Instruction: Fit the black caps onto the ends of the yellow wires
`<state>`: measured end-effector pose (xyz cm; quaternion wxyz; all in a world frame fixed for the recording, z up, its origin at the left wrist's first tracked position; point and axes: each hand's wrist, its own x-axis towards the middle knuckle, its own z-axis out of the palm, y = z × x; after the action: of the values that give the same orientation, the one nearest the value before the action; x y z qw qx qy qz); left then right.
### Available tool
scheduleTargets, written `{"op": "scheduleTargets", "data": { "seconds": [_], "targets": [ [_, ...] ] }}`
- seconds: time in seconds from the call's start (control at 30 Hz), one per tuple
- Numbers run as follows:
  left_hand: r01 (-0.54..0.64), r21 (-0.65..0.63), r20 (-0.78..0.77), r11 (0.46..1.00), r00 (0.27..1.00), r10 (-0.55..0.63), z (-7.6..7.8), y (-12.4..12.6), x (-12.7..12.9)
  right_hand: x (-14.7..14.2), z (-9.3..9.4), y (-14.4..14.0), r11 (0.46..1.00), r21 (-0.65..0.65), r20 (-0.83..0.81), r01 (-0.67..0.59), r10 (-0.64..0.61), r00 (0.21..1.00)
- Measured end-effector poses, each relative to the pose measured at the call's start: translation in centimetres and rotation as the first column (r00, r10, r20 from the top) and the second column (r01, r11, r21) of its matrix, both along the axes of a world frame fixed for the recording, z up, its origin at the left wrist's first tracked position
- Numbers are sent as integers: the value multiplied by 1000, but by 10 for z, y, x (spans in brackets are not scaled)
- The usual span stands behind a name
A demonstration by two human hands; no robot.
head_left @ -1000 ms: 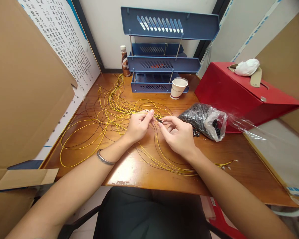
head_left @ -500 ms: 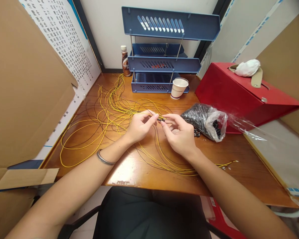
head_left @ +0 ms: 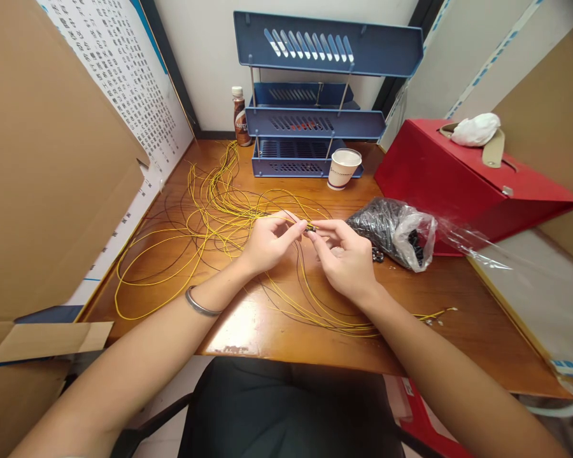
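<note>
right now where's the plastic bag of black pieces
In the head view, the plastic bag lies right of centre on the wooden table, just beyond the right hand and in front of the red box.

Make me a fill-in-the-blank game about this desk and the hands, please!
1. The left hand and right hand meet at a small piece coloured ____.
2. A metal bangle circles the ____ wrist.
3. The drink bottle has a ____ cap.
4. Some thin wires are dark; the others are ____.

Missing words: black; left; white; yellow.
</note>
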<state>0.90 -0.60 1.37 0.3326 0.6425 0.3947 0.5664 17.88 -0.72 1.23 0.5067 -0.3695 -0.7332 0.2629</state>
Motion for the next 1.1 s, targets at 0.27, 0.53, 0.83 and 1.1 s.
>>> {"op": "scheduleTargets", "data": {
  "seconds": [0.27, 0.53, 0.83, 1.1],
  "targets": [
    [-22, -9, -8, 1000, 1000, 21, 2, -1, 0, -1, 3, -1, 998, 26, 28, 55, -56, 998],
    [-44, 27, -28, 999, 999, 44, 4, -2, 1, 0, 7, -3, 991, 89, 66, 102, -108, 992],
    [-45, -23, 24, 999, 999, 46, 2, 0, 1, -1, 6, -3, 988, 106, 42, 112, -117, 992],
    [20, -70, 58, 997, 998, -16, 3, 0, 0, 0, 2, -2, 987, 112, 41, 113, -118, 992]
  ]
}}
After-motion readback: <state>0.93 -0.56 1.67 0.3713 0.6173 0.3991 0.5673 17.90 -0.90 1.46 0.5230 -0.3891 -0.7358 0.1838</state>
